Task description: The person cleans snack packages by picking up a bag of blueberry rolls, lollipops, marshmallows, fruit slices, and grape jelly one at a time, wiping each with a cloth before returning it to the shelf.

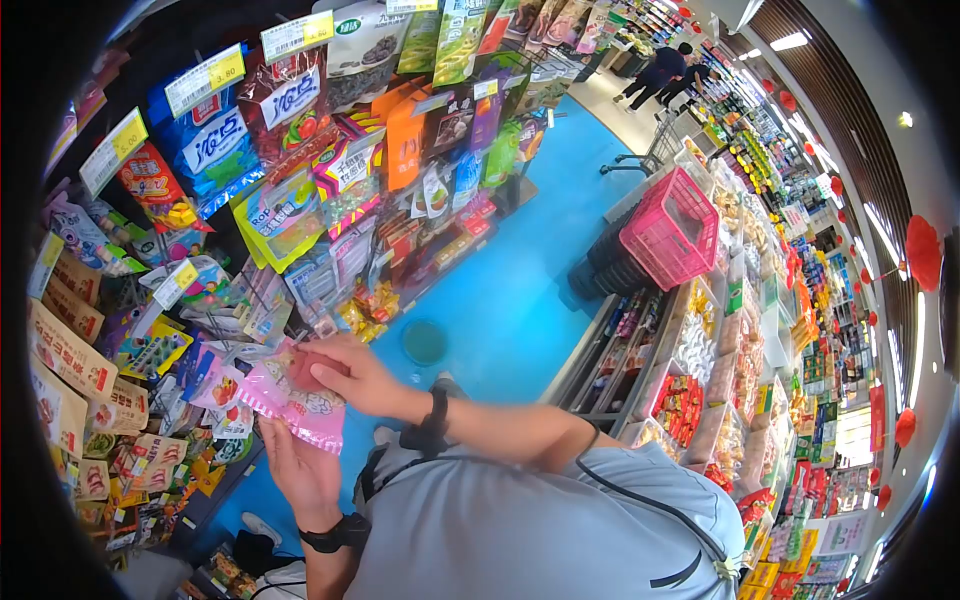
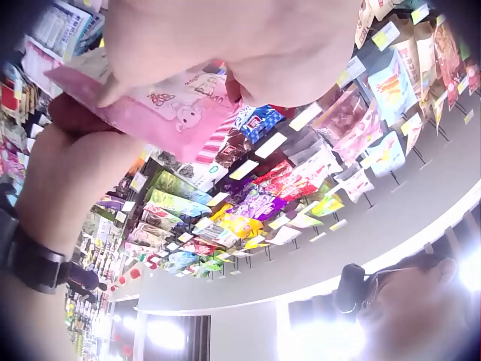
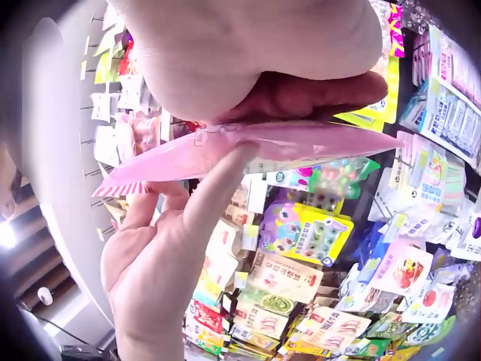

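Note:
A pink candy bag (image 1: pixel 322 422) with a striped end and a cartoon print lies between the two hands, in front of the hanging snack rack. My left hand (image 1: pixel 300 468) pinches it from below, thumb on one face and fingers behind, as the right wrist view shows. My right hand (image 1: pixel 365 380) rests on the bag's other face, its fingers lying along the pink wrapper (image 3: pixel 323 147). In the left wrist view the bag's printed side (image 2: pixel 176 120) is partly covered by the left hand (image 2: pixel 225 45).
Hanging snack packets (image 1: pixel 345 165) with price tags fill the rack close on the left. Brown paper packets (image 1: pixel 70 350) hang lower. Across the blue floor (image 1: pixel 520 270), a pink basket (image 1: pixel 672 228) tops black ones beside open candy bins (image 1: pixel 690 390). A cart (image 1: pixel 650 155) and people (image 1: pixel 665 75) are farther off.

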`<state>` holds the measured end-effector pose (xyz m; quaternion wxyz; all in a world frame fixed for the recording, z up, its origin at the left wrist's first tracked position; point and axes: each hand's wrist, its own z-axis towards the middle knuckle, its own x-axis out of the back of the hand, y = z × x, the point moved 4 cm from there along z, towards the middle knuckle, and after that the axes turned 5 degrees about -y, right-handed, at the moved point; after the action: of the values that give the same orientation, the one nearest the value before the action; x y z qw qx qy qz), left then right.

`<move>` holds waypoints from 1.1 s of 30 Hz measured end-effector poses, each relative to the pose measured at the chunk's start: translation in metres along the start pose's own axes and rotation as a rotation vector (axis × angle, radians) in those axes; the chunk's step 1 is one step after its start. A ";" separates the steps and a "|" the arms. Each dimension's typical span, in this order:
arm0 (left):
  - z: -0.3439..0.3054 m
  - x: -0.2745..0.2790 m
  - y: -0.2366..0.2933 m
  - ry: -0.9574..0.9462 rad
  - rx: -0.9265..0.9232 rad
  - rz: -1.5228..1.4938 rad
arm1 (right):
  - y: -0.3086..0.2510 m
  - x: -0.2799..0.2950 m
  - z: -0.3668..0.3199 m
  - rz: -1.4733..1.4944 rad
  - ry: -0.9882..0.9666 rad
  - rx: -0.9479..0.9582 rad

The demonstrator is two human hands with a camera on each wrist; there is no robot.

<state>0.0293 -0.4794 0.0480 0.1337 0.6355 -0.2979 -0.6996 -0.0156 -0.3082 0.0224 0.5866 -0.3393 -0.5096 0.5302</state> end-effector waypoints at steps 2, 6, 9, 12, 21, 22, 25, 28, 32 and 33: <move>0.003 -0.002 0.001 -0.020 0.006 0.010 | -0.021 -0.004 -0.007 -0.011 -0.026 0.126; -0.001 0.026 -0.006 -0.253 0.093 -0.316 | -0.093 -0.022 -0.023 -0.141 -0.136 0.524; -0.015 0.032 0.006 0.002 0.003 0.158 | -0.083 -0.022 -0.022 -0.539 -0.158 0.730; -0.007 0.001 0.018 -0.041 0.073 -0.140 | -0.047 -0.001 -0.008 -0.561 -0.093 0.530; -0.022 -0.009 0.012 -0.039 0.215 -0.100 | -0.080 -0.011 -0.006 -0.341 -0.129 0.501; -0.024 -0.010 0.013 -0.005 0.197 -0.099 | -0.085 -0.015 -0.006 -0.340 -0.140 0.539; -0.029 0.003 0.018 -0.131 0.231 -0.066 | -0.079 -0.018 0.005 -0.305 -0.143 0.531; -0.033 0.006 0.025 -0.139 0.191 -0.200 | -0.047 -0.015 0.017 -0.283 -0.120 0.407; -0.036 0.002 0.047 -0.151 0.115 -0.254 | -0.007 -0.023 0.008 0.084 -0.089 -0.078; -0.037 0.003 0.046 -0.125 0.106 -0.240 | -0.013 -0.025 0.002 0.148 -0.077 -0.170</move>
<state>0.0560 -0.5264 0.0719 -0.0032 0.6280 -0.2640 -0.7320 -0.0118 -0.3355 0.0290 0.4950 -0.4041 -0.5482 0.5395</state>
